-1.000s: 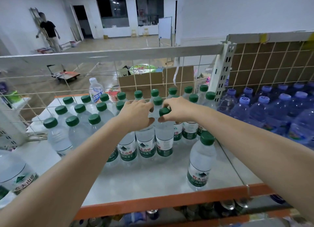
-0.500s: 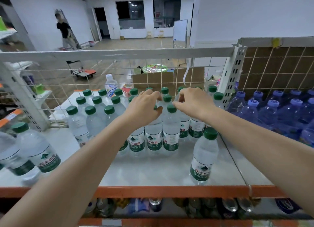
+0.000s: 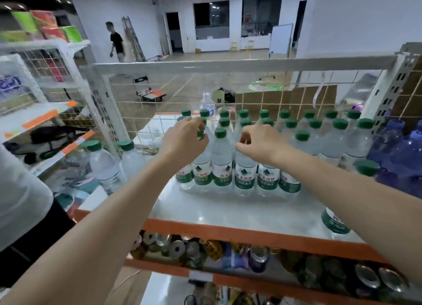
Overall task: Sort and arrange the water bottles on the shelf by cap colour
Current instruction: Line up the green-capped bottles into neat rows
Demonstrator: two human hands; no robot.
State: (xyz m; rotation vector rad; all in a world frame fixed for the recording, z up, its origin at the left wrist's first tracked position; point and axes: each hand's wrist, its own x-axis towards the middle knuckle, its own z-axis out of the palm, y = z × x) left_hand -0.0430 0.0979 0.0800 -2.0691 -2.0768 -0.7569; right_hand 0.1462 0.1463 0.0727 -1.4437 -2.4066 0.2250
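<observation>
On shelf (image 3: 228, 213) | green-capped bottles (image 3: 221, 163) clear | left grip (image 3: 185, 138), right grip (image 3: 258, 140) clamp caps

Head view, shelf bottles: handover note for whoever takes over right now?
Left hand: fingers curled round the top of a front-row clear plastic green-capped bottle.
Right hand: fingers curled at the neck of a neighbouring green-capped bottle; the grip itself is hidden.
Done: the green-capped bottles stand in rows at the back of the white shelf, with the blue bottles with purple caps grouped to their right.
Left: one lone green-capped bottle stands at the front right edge, apart from the rows.
</observation>
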